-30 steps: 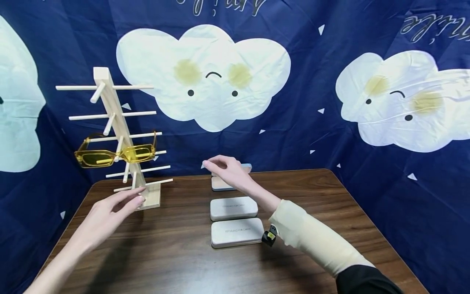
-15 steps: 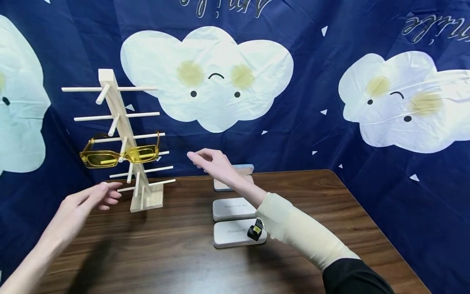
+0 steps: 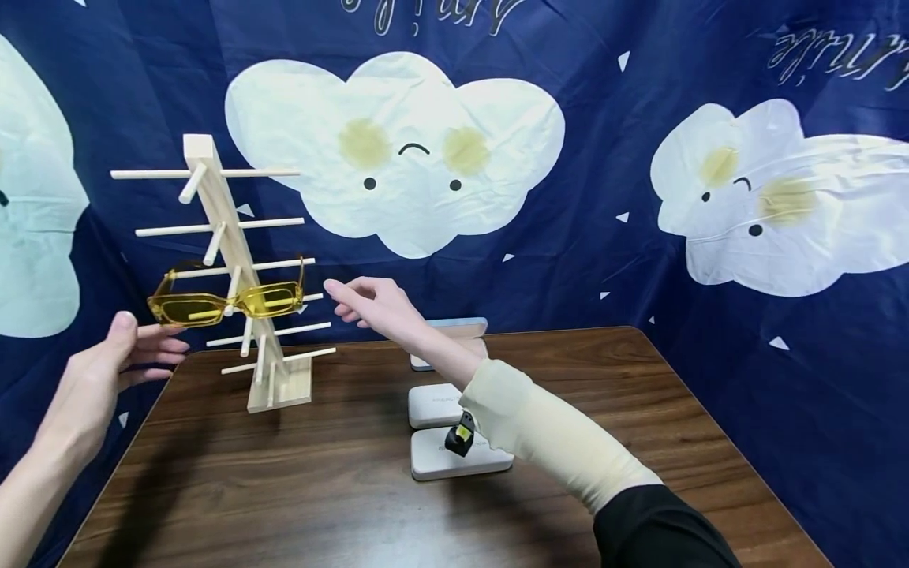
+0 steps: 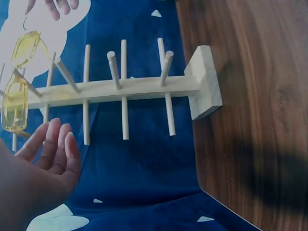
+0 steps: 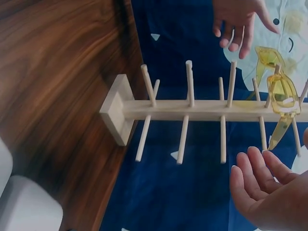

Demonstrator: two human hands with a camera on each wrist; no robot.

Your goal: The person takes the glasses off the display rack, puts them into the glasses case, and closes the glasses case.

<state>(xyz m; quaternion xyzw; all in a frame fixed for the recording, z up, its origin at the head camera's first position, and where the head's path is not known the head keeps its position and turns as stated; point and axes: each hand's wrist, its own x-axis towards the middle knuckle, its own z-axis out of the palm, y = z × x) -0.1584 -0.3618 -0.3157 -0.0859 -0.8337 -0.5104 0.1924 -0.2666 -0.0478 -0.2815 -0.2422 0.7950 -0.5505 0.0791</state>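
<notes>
Both hands empty, fingers loosely extended. Left hand (image 3: 95, 379) is at one lower corner of the yellow glasses (image 3: 245, 301), thumb up; can't tell if it touches. Right hand (image 3: 376, 308) is just off the other side, thumb and fingers slightly apart. Glasses hang on the wooden stand (image 3: 237, 251) between the hands. Two white cases (image 3: 428, 457), closed, sit on the table (image 3: 319, 489) below the right forearm; a lid-up case (image 3: 461, 325) lies beyond it. Blue cloth (image 3: 596, 47) behind both hands.
</notes>
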